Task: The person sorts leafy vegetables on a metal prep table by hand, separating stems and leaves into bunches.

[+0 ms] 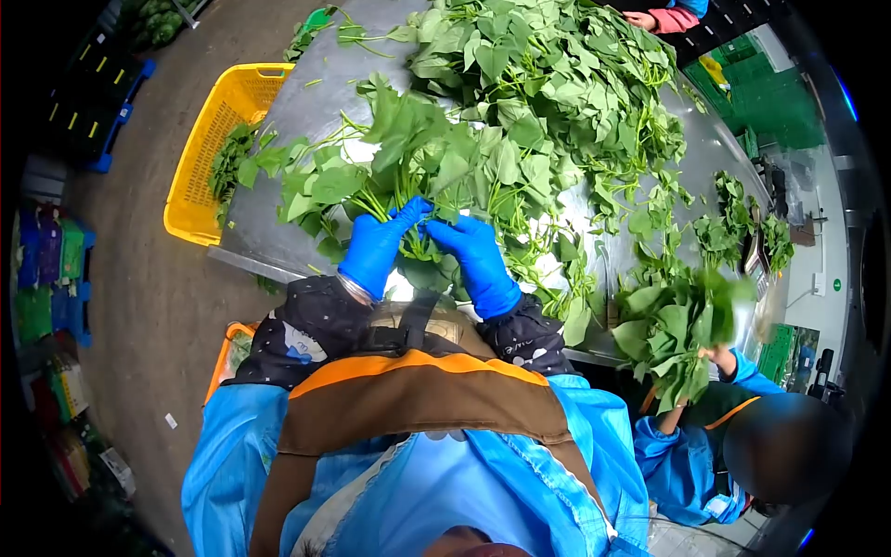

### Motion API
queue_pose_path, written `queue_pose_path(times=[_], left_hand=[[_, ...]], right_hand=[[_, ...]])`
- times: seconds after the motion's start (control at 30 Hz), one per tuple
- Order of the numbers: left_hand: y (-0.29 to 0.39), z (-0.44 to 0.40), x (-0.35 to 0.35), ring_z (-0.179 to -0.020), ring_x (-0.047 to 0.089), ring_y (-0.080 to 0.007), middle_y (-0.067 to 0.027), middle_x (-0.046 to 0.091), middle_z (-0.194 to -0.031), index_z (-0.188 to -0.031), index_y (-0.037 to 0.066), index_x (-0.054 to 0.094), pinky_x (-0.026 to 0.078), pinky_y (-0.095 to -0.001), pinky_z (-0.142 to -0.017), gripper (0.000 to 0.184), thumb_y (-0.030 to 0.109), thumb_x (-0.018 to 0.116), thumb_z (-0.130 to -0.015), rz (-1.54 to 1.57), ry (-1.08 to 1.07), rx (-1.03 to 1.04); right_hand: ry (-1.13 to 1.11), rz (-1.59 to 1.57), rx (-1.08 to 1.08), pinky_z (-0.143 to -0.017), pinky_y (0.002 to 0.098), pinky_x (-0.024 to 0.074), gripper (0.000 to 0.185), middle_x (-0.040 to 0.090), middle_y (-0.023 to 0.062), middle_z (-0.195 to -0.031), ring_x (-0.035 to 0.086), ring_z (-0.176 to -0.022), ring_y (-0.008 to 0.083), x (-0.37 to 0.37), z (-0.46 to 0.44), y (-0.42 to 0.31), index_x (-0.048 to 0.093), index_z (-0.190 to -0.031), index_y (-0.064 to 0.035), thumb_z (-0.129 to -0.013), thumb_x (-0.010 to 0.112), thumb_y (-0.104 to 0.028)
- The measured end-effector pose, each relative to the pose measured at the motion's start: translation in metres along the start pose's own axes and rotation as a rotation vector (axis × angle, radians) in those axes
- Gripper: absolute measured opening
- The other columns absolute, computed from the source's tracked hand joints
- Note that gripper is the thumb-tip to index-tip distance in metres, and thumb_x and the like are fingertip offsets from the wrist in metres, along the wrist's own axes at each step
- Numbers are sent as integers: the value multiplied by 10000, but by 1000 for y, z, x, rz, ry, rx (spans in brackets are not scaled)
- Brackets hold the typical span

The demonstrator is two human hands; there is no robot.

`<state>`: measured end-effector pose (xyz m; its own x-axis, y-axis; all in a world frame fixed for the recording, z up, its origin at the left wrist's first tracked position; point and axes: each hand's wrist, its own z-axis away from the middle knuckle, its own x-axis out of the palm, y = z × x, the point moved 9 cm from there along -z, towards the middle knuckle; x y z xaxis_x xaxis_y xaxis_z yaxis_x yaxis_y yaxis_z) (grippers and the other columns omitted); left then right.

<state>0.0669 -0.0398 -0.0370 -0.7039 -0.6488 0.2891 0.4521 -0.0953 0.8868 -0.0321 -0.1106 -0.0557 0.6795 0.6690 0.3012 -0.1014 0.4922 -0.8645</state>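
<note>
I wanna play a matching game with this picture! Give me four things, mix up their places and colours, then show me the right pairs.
Things:
1. Left hand
2. Big basket
3. Big leaf pile
4. Leafy bunch at the right

Places and colours:
A. Yellow
B. Held by another person
C. In a blue glove
D. On the metal table

Right pairs: 1-C, 2-A, 3-D, 4-B

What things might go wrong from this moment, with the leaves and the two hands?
1. The left hand grips a bunch by its stems, with the right hand close beside; some stems might slip out or bruise.
2. Some leaves lie at the edge of the table, near the yellow basket; a nudge could drop them onto the floor.
</note>
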Motion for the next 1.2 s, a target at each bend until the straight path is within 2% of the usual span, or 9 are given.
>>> queue_pose_path(times=[0.2, 0.37, 0.5, 0.63, 0.8, 0.87, 0.97, 1.17, 1.2], left_hand=[[-13, 3, -3, -573, 490, -66, -11, 584, -703, -876, -40, 624, 413, -231, -532, 298, 221, 699, -752, 41, 152, -185], [-21, -5, 8, -871, 542, -137, -74, 573, -958, -1068, 3, 541, 443, -278, -781, 387, 339, 417, -922, 80, -100, -107], [-31, -30, -17, -881, 560, -199, -94, 577, -922, -1056, 18, 531, 448, -339, -829, 379, 352, 419, -915, 533, -79, -149], [0, -71, -100, -529, 433, -99, 13, 479, -631, -808, 119, 498, 359, -224, -479, 270, 381, 502, -872, 555, 7, 118], [19, -42, -150, -580, 479, -122, -54, 572, -747, -969, 48, 512, 392, -241, -525, 349, 385, 464, -894, 359, 325, 174], [-6, -12, -131, -618, 515, -134, -70, 594, -781, -998, 30, 533, 420, -247, -565, 453, 451, 392, -905, 250, 399, -8], [-79, 8, -128, -639, 543, -128, -77, 615, -820, -965, 35, 562, 445, -245, -564, 454, 457, 408, -896, 221, 259, -195], [-101, 46, -96, -742, 588, -122, -79, 616, -900, -1087, 6, 513, 485, -245, -642, 375, 318, 511, -879, 103, 2, -328], [-98, 48, -93, -751, 589, -125, -76, 609, -906, -1102, -1, 502, 489, -252, -663, 368, 284, 522, -872, 85, -38, -349]], right_hand=[[-18, 71, -20, -549, 190, 372, 264, 549, -34, -712, 474, -618, 45, 13, -4, -2, 619, -966, -23, -772, 651, -199], [14, 260, -315, -613, 241, 406, 214, 561, 28, -734, 499, -667, 93, 9, 8, -28, 595, -972, 0, -807, 588, -137], [-320, -161, -128, -671, 289, 453, 186, 621, 114, -835, 573, -766, 152, 15, 7, 7, 604, -977, 36, -808, 540, -6], [-399, 734, -308, -587, 276, 471, 170, 651, 102, -758, 597, -634, 154, 8, 49, 1, 659, -882, -19, -737, 662, -109], [-132, 1597, -416, -707, 369, 474, 426, 622, 109, -938, 592, -822, 302, -70, 49, -31, 585, -1063, -118, -666, 697, -225], [-58, 1268, -587, -668, 362, 476, 323, 635, 111, -858, 602, -760, 304, -47, 49, -67, 621, -985, -101, -691, 687, -217], [26, 865, -236, -604, 376, 466, 222, 629, 119, -752, 601, -676, 309, -42, 14, -44, 646, -870, -81, -726, 666, -249], [96, 1638, -265, -511, 294, 436, 252, 592, 98, -626, 553, -525, 218, -33, -54, 12, 644, -787, -45, -775, 625, -296], [58, 1239, -167, -508, 280, 433, 245, 594, 85, -628, 553, -530, 193, -39, -54, 9, 641, -789, -35, -788, 612, -278]])
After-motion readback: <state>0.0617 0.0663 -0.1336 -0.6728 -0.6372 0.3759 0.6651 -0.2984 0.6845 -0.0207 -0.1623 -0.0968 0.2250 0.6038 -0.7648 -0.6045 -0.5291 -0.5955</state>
